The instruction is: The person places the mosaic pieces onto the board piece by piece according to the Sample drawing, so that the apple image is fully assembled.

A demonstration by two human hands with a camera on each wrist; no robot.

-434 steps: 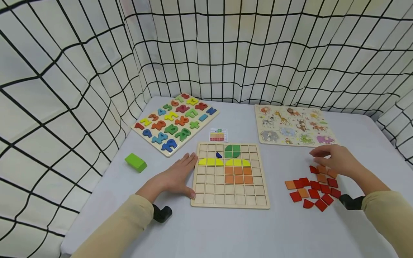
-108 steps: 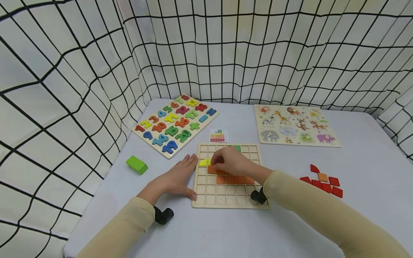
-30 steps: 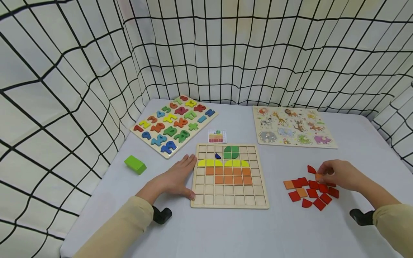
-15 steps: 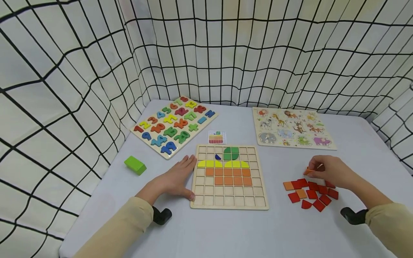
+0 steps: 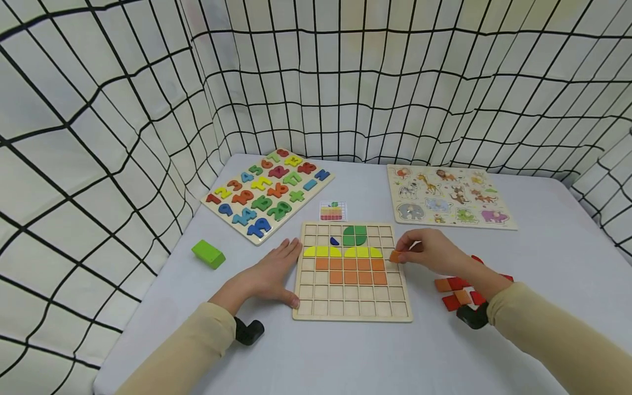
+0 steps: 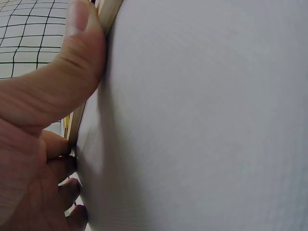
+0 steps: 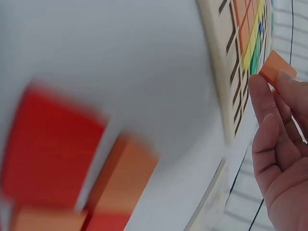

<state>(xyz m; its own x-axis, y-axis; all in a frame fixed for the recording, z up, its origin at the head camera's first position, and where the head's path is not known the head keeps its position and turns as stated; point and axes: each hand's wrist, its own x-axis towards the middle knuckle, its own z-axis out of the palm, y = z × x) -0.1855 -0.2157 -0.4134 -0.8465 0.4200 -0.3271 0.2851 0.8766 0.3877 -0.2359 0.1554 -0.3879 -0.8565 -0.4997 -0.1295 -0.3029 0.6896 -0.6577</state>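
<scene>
My right hand (image 5: 429, 252) pinches an orange square tile (image 5: 395, 257) between thumb and fingers, over the right edge of a wooden grid board (image 5: 355, 308). In the right wrist view the same tile (image 7: 276, 67) is held tilted. My left hand (image 5: 266, 277) rests against the board's left edge, fingers spread; in the left wrist view its thumb (image 6: 79, 53) touches that edge. On the board sit green pieces (image 5: 354, 236) forming a leaf shape, a small blue piece (image 5: 334, 241), yellow pieces (image 5: 362, 252) and two rows of orange tiles (image 5: 350, 264). The lower rows are bare.
Red and orange tiles (image 5: 456, 283) lie right of the board, partly behind my right forearm. A small pattern card (image 5: 333, 210) lies above the board. Further back are a number puzzle (image 5: 266, 192) and an animal puzzle (image 5: 449, 195). A green block (image 5: 208, 253) stands at left.
My right hand has lifted an orange tile from the loose pile and carried it left to the board. Both orange rows have grown leftward since the oldest frame. My left hand stays put.
</scene>
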